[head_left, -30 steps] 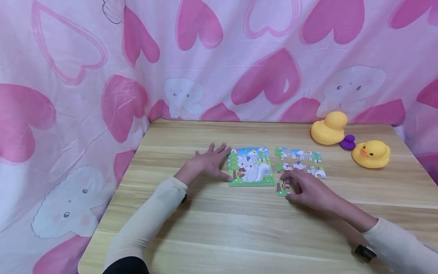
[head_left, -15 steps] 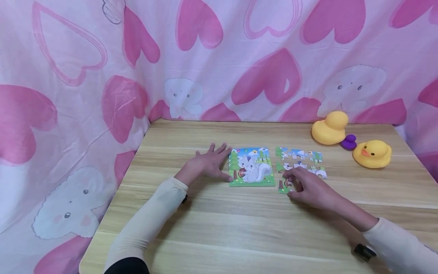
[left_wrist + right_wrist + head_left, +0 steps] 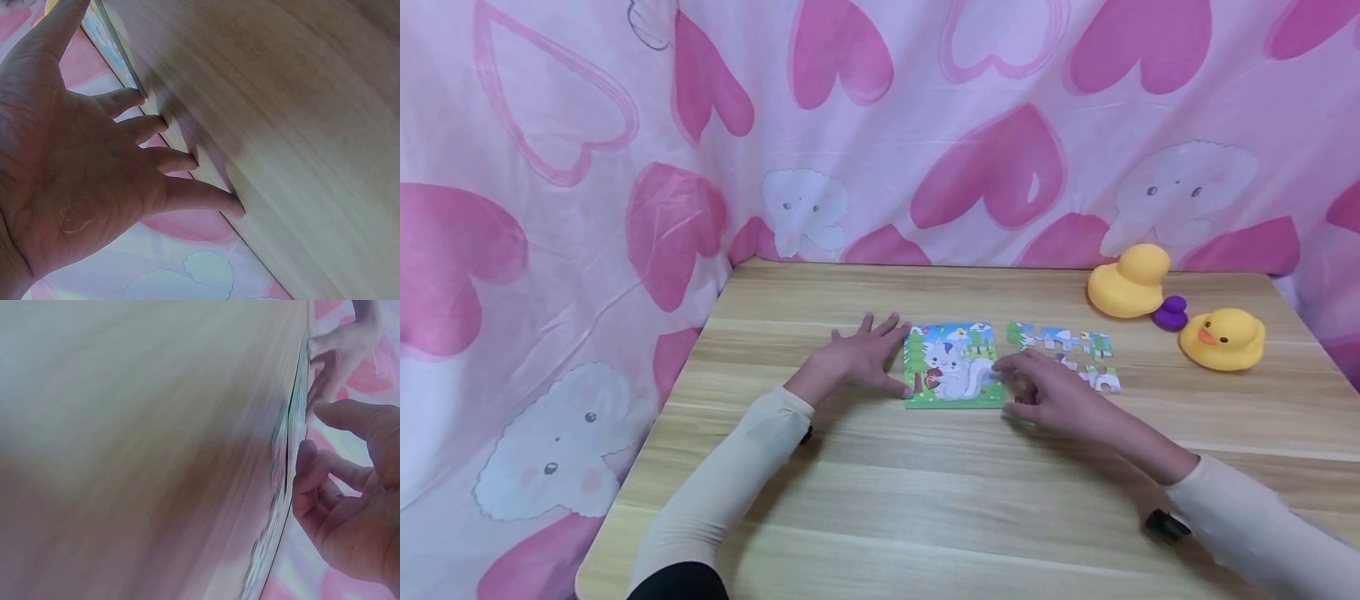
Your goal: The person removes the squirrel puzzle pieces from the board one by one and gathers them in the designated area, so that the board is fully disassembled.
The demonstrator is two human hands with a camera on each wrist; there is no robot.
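A square picture board (image 3: 953, 354) showing a white squirrel lies flat on the table. My left hand (image 3: 859, 360) is spread at its left side, with the thumb and fingertips right at the edge. My right hand (image 3: 1060, 398) is at the board's right edge, index fingertip overlapping the board and thumb by the lower right corner. Under that hand, a squirrel jigsaw piece (image 3: 1017, 419) is mostly hidden. In the right wrist view the thumb (image 3: 344, 417) stands apart from the bent fingers (image 3: 306, 465), with nothing between them. More jigsaw pieces (image 3: 1057, 338) lie behind the right hand.
Two yellow rubber ducks (image 3: 1124, 285) and a small purple duck (image 3: 1170, 313) stand at the back right of the wooden table (image 3: 880, 500). A pink curtain (image 3: 880, 192) with hearts hangs behind and to the left.
My right hand has moved left from the lower jigsaw piece to the board's right edge, now covering most of that piece. My left hand has stayed in place.
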